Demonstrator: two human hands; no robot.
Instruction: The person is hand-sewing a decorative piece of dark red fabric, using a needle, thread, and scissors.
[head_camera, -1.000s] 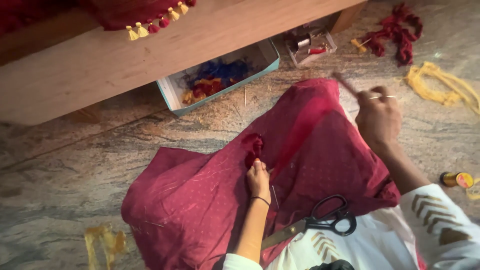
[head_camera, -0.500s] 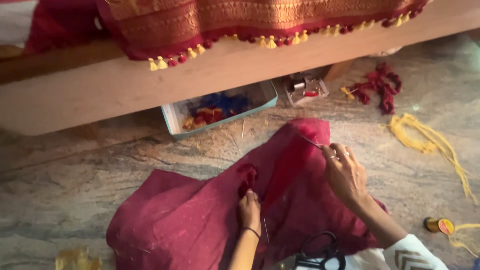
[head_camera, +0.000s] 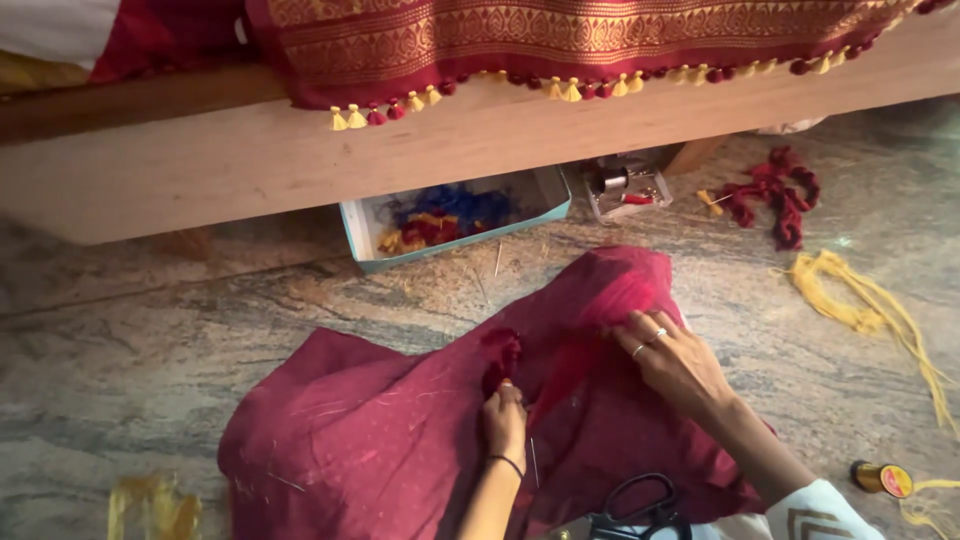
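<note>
1. Cloth: a maroon cloth (head_camera: 380, 440) lies crumpled on the mottled stone floor (head_camera: 130, 370), spread from lower left to right of centre, directly in front of the person.
2. Left hand (head_camera: 505, 422): it rests on the middle of the cloth, fingers drawn together and pinching a small raised fold of maroon fabric (head_camera: 500, 350). A thin dark bangle sits at the wrist.
3. Right hand (head_camera: 675, 360): it lies on the cloth's upper right part, palm down, fingers bent and close together, tips pressing the fabric. Whether they pinch a needle or thread cannot be told. Rings show on two fingers.
4. Scissors (head_camera: 635, 510): black-handled, lying on the cloth at the bottom edge, between the two forearms.
5. Box (head_camera: 455, 215): a shallow pale blue box of blue, red and yellow thread scraps, on the floor beyond the cloth, partly under a wooden bench (head_camera: 300, 150).
6. Sari (head_camera: 560, 40): red with a gold border and red and yellow tassels, hanging over the bench.
7. Threads: a red thread bundle (head_camera: 770, 195) and a yellow thread bundle (head_camera: 860, 295) lie on the floor at right, well apart from the cloth.
8. Spool (head_camera: 880, 478): a gold thread spool at lower right.
</note>
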